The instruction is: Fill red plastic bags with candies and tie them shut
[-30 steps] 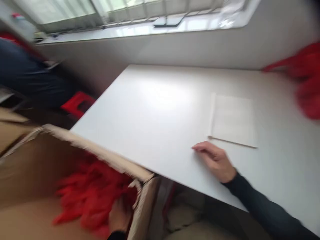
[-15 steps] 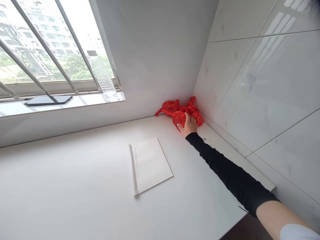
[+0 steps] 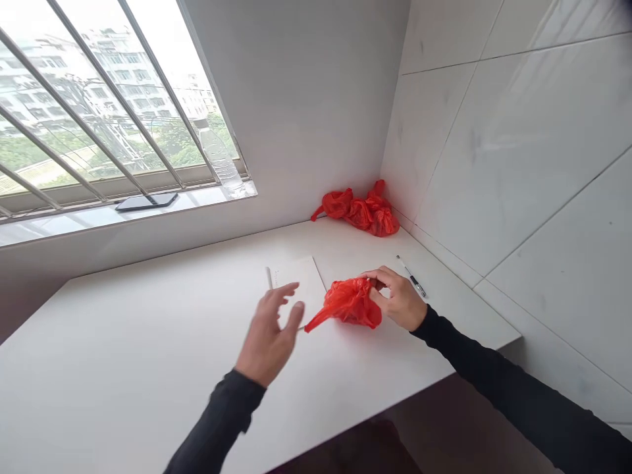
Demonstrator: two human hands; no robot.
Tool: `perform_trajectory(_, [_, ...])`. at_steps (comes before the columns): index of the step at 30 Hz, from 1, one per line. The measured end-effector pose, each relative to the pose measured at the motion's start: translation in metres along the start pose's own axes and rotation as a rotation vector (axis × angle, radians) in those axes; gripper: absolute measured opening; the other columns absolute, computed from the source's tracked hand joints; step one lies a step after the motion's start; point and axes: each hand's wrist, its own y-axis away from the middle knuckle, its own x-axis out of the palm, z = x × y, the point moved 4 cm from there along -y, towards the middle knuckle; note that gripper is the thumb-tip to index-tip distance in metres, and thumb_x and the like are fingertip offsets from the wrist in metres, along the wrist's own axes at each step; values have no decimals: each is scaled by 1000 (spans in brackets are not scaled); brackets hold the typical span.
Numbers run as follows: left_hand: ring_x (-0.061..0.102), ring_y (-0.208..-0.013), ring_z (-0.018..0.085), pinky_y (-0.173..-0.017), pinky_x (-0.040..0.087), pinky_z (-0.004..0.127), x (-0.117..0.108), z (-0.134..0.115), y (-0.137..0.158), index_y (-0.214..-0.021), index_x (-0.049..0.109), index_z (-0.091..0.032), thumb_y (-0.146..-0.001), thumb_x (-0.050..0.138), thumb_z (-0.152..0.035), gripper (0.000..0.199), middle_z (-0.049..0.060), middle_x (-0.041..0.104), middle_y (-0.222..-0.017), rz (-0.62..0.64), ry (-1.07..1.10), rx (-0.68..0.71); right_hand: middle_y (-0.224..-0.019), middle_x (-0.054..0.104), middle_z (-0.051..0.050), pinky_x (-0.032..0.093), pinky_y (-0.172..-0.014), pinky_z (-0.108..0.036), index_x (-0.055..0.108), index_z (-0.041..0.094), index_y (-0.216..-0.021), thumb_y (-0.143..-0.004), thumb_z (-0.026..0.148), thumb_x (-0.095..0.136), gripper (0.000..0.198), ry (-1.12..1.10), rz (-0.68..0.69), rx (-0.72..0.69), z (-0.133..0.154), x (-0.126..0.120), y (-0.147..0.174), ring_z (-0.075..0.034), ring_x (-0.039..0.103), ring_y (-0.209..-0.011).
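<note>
A crumpled red plastic bag (image 3: 351, 301) is pinched at its right side by my right hand (image 3: 397, 300), over the front part of the white table. Its twisted end points left, toward my left hand (image 3: 269, 336). That hand is apart from the bag, with thumb and fingers spread and nothing between them. Behind the two hands lies a white notebook (image 3: 295, 271), partly covered by my left hand and the bag. More red plastic bags (image 3: 363, 209) lie bunched in the table's far corner.
A pen (image 3: 412, 278) lies on the white table (image 3: 162, 329) near the tiled wall (image 3: 533, 178). On the windowsill are a dark phone (image 3: 147, 201) and a clear bottle (image 3: 222, 161). Metal bars (image 3: 106, 85) cross the window.
My right hand has drawn one red bag from the corner pile toward the front of the table. My left hand has come into view. The pen now shows fully.
</note>
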Motion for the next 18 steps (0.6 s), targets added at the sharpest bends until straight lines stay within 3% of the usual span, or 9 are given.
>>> perform_trajectory(2, [65,-103,24,-92,54,44,29,-15,-1,-116,70,-21,-89,72,-37,31,7,71,-110,155,6,20,-98,66,-2,55,-84,-33,69,23,-114,-91,17,54,28,-40,41,7,13,-1,21,-15,63,-83])
perform_trajectory(4, [66,-92,22,-87,53,40,54,-23,-1,-94,73,-23,-88,70,-36,15,3,73,-91,249,28,25,-98,66,-2,55,-84,-33,67,23,-118,-91,18,54,31,-67,58,28,18,-5,35,-16,64,-85])
perform_trajectory(7, [63,-77,19,-79,51,36,62,-15,10,-74,64,-22,-95,56,-38,28,1,68,-74,191,60,-41,-97,65,-2,54,-83,-34,68,25,-116,-90,19,54,30,-76,42,85,11,-19,52,-17,63,-85])
perform_trajectory(11, [64,-79,21,-76,53,38,35,9,47,-89,61,-20,-99,47,-45,30,5,68,-84,-62,73,-172,-101,65,-4,53,-83,-38,68,24,-108,-91,21,51,24,-72,-3,188,-3,-41,72,-20,63,-87])
perform_trajectory(13, [66,-97,24,-84,54,41,30,9,64,-112,60,-21,-98,50,-47,31,10,69,-108,-133,79,-177,-110,65,-5,51,-93,-42,66,24,-107,-92,23,49,23,-62,12,190,0,-43,78,-23,63,-102])
perform_trajectory(15, [58,-121,27,-100,48,46,38,-1,75,-131,56,-26,-92,62,-46,44,10,61,-133,-127,53,-111,-119,64,-6,45,-103,-46,63,24,-114,-93,30,53,24,-34,30,158,11,-37,78,-26,58,-115])
perform_trajectory(16, [55,-125,28,-105,45,48,44,-7,77,-131,59,-28,-88,67,-43,46,9,60,-135,-105,29,-69,-118,64,-7,44,-104,-48,61,24,-120,-92,35,57,30,-11,40,142,17,-33,77,-27,58,-116])
perform_trajectory(18, [57,-116,29,-104,43,49,53,-15,80,-111,71,-28,-84,70,-34,28,7,68,-118,-63,-18,-17,-107,66,-6,46,-99,-48,61,23,-122,-90,43,64,38,12,76,131,28,-23,73,-27,61,-103])
